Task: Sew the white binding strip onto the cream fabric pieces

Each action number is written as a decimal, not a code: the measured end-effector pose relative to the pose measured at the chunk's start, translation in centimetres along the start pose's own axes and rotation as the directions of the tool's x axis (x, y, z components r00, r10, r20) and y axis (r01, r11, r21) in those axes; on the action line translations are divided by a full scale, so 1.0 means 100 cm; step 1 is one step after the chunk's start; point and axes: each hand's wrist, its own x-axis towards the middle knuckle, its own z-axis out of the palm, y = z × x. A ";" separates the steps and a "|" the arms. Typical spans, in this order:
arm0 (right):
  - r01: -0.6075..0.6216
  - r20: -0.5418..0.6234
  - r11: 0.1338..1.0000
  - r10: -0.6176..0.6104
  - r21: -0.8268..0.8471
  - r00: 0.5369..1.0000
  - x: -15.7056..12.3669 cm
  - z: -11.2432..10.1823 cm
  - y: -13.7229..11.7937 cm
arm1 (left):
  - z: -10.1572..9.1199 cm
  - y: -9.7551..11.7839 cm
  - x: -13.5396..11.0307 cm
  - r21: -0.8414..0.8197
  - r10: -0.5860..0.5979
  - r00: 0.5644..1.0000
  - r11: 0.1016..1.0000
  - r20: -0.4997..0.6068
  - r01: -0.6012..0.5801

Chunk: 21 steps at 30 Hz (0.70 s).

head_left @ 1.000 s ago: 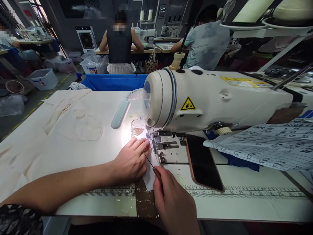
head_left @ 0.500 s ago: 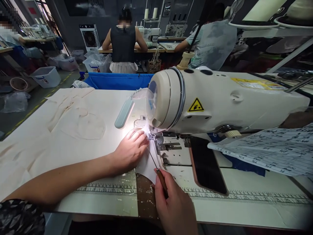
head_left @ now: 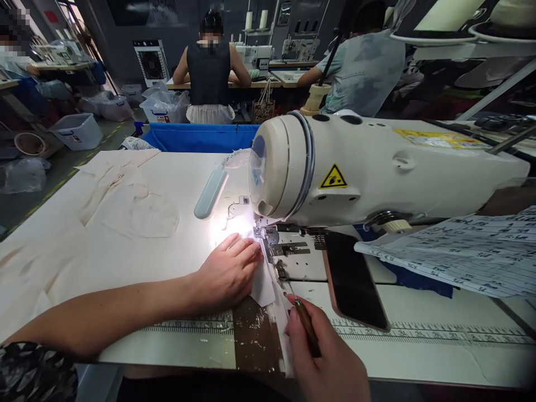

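My left hand [head_left: 228, 272] lies palm down with fingers stretched out, pressing on a piece of white fabric [head_left: 264, 286] just in front of the lit presser foot [head_left: 258, 230] of the sewing machine [head_left: 355, 167]. Gripped in my right hand [head_left: 330, 352] is an awl [head_left: 307, 322] with a wooden handle. Its thin metal shaft points up and left, near a small metal guide [head_left: 280, 272] on the machine bed. A narrow white strip [head_left: 282, 335] runs from the guide down past my right fingertips to the table's front edge. Whether those fingertips touch the strip, I cannot tell.
A smartphone [head_left: 355, 282] lies right of the machine bed, beside handwritten paper sheets [head_left: 469, 259]. Left of the needle is a pale blue oblong object [head_left: 210, 194]. Pale fabric pieces [head_left: 138, 212] cover the table's left side. Co-workers sit beyond a blue cloth bin [head_left: 201, 137].
My right hand has moved right and toward me with the awl, its tip leaving the fabric by my left fingers. My left hand has slid slightly toward me, and the narrow strip now shows farther down.
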 end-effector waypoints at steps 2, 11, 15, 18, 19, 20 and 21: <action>-0.073 -0.007 0.995 0.073 0.073 0.997 0.001 -0.003 0.006 | 0.000 0.000 0.000 0.009 0.000 1.000 1.000 0.003 0.000; -0.162 -0.009 0.979 0.164 0.124 0.986 0.004 -0.006 0.014 | -0.002 0.005 0.002 -0.007 -0.017 1.000 1.000 0.025 0.017; -0.147 -0.052 0.984 0.153 0.104 0.987 0.003 -0.003 0.013 | 0.000 0.004 0.000 0.000 -0.005 0.999 1.000 0.032 0.005; -0.127 -0.035 0.986 0.131 0.108 0.991 0.002 -0.003 0.015 | 0.001 0.005 -0.001 0.010 -0.001 1.000 1.000 0.024 0.001; -0.124 -0.030 0.986 0.128 0.112 0.991 0.002 -0.003 0.016 | 0.002 0.005 -0.001 0.012 -0.002 1.000 1.000 0.022 0.002; -0.122 -0.028 0.986 0.126 0.117 0.992 0.002 -0.003 0.015 | 0.002 0.005 -0.001 0.013 -0.004 1.000 1.000 0.021 0.004; -0.123 -0.027 0.985 0.128 0.120 0.991 0.002 -0.003 0.015 | 0.002 0.005 -0.001 0.013 -0.006 1.000 1.000 0.020 0.006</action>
